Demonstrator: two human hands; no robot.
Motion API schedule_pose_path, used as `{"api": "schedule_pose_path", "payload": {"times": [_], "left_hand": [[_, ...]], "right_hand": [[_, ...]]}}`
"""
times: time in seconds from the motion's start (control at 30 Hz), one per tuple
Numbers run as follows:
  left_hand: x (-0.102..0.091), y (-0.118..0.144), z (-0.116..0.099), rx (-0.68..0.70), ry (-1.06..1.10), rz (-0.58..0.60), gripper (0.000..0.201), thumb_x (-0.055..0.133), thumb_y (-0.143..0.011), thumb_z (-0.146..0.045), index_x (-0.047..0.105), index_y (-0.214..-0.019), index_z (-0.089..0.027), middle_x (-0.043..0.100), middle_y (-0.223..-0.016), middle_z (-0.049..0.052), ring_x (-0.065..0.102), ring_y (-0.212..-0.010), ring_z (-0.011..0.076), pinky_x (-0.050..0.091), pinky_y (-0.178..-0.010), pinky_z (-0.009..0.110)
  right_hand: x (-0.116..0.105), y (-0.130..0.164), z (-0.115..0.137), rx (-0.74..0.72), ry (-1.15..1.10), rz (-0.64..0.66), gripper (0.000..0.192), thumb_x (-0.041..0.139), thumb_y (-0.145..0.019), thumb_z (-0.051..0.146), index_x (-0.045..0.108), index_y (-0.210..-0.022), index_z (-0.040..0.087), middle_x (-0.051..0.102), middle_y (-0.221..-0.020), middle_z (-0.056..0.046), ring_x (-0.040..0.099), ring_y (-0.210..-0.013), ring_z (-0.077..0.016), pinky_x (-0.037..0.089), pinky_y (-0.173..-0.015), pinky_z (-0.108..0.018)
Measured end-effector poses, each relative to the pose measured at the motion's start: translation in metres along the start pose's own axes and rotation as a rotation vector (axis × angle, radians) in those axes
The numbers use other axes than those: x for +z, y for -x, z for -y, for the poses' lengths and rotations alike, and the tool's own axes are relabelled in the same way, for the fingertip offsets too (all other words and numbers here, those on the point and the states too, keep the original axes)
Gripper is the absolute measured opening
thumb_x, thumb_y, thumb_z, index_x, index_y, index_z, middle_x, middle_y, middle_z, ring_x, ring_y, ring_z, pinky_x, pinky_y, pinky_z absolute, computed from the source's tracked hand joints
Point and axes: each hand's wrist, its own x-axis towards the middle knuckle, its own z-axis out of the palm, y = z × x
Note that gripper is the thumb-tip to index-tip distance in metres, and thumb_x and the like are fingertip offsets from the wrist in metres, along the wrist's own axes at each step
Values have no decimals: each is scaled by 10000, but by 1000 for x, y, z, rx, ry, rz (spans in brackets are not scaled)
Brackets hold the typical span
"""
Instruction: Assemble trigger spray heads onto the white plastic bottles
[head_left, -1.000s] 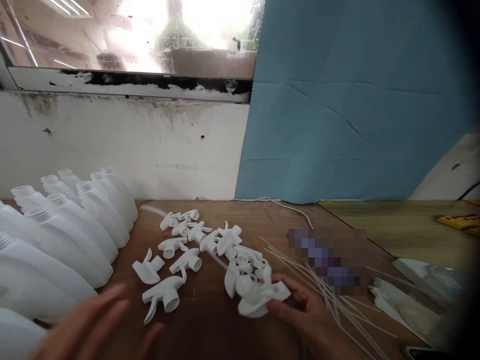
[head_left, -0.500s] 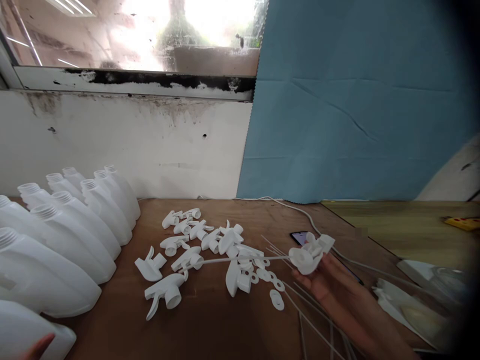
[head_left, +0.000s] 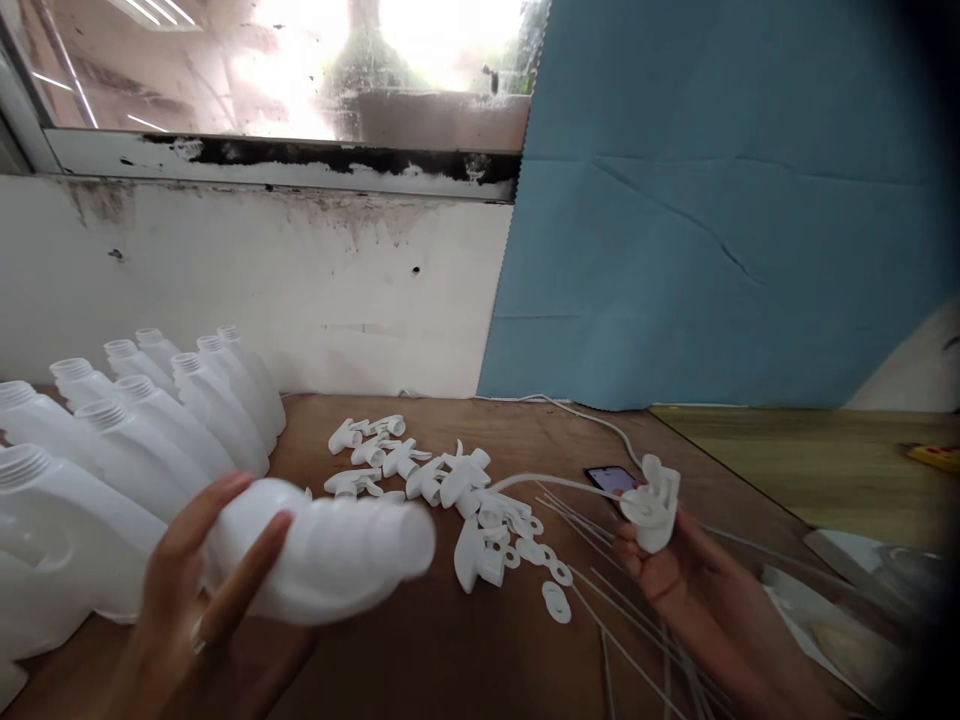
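Observation:
My left hand [head_left: 199,600] grips a white plastic bottle [head_left: 330,550], held on its side above the table with its open neck pointing right; it is blurred. My right hand [head_left: 664,565] holds a white trigger sprayer head [head_left: 654,505] upright, and its thin dip tube [head_left: 555,483] curves out to the left. Between the two hands lies a pile of loose white sprayer heads [head_left: 427,480] and small white rings [head_left: 551,590] on the brown table.
Several uncapped white bottles [head_left: 150,420] lie in rows at the left. Thin white tubes [head_left: 637,640] are strewn at the right front. A phone [head_left: 611,478] and a white cable [head_left: 592,420] lie behind my right hand. A blue sheet [head_left: 712,220] covers the wall.
My left hand has come up from the lower left holding a bottle, and it now covers the near sprayer heads. My right hand turned its sprayer head upright.

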Motion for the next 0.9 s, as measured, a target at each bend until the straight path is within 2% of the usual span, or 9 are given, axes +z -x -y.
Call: {"api": "schedule_pose_path", "payload": {"times": [0.07, 0.13, 0.27, 0.4, 0.6, 0.77, 0.9], "left_hand": [[14, -11, 1, 54, 3, 63, 769, 663, -831, -266, 260, -1476, -382, 297, -1485, 134, 408, -1286, 391, 410, -984, 583], [28, -17, 2, 102, -5, 97, 802, 658, -820, -221, 225, -1487, -320, 342, -1450, 169, 400, -1294, 386, 371, -1010, 605], [43, -5, 6, 109, -10, 106, 820, 662, -804, -155, 193, -1475, -207, 397, -1411, 217, 394, -1302, 376, 313, -1048, 615], [41, 13, 13, 129, -46, 130, 757, 673, -811, -168, 275, -1454, -195, 397, -1381, 234, 418, -1266, 386, 340, -1024, 599], [38, 12, 22, 150, -86, 112, 790, 691, -819, -215, 261, -1481, -225, 426, -1349, 223, 465, -1222, 385, 357, -1004, 574], [42, 15, 27, 125, -70, 147, 752, 680, -837, -253, 286, -1478, -224, 439, -1360, 199, 456, -1237, 371, 343, -1025, 558], [44, 18, 26, 157, -47, 148, 729, 692, -824, -252, 339, -1459, -191, 453, -1370, 196, 455, -1246, 367, 341, -1037, 552]], "right_hand": [[-2, 0, 4, -39, 6, -1, 364, 826, -648, 349, 688, -974, 261, 712, -878, 2, 667, -683, -176, 622, -640, -262], [-4, 1, 5, -68, 34, 5, 310, 814, -661, 339, 695, -929, 241, 691, -893, -15, 664, -744, -181, 618, -708, -255], [-6, 4, 1, -173, 123, -4, 234, 828, -620, 231, 691, -809, 223, 663, -905, -6, 647, -796, -170, 602, -780, -233], [-7, 3, -4, -235, 171, 12, 246, 827, -616, 231, 686, -819, 227, 656, -909, 4, 637, -790, -170, 608, -756, -245], [-6, 3, -4, -273, 111, 21, 165, 787, -642, 206, 664, -752, 215, 656, -914, 4, 625, -782, -158, 599, -733, -245], [-5, 5, -3, -281, 155, 12, 247, 831, -598, 237, 674, -788, 225, 670, -876, 2, 630, -740, -167, 602, -696, -251], [-4, 6, -7, -297, 225, 34, 292, 850, -606, 271, 678, -839, 233, 685, -880, -4, 651, -730, -182, 591, -674, -256]]}}
